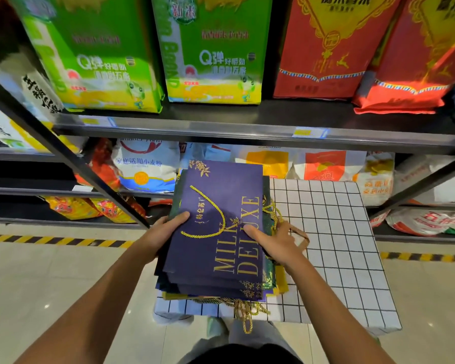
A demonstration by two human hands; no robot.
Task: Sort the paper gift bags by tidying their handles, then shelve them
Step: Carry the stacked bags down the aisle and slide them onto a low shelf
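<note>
A stack of flat paper gift bags [221, 206] is held between both hands above a small table. The top bag is dark purple with gold "MILK DELUXE" lettering, and a gold rope handle [210, 214] lies looped across its face. My left hand [166, 229] grips the stack's left edge, thumb on top. My right hand [271, 243] grips the right edge, thumb on the lettering. More gold rope handles [243, 311] dangle from the stack's near end. A brown paper handle [300, 236] sticks out beside my right hand.
The table [339, 232] wears a white cloth with a black grid. A dark metal shelf rack [221, 127] stands right behind it, with green and red rice bags [213, 61] above and flour sacks [145, 164] below. Yellow-black tape [55, 240] marks the tiled floor.
</note>
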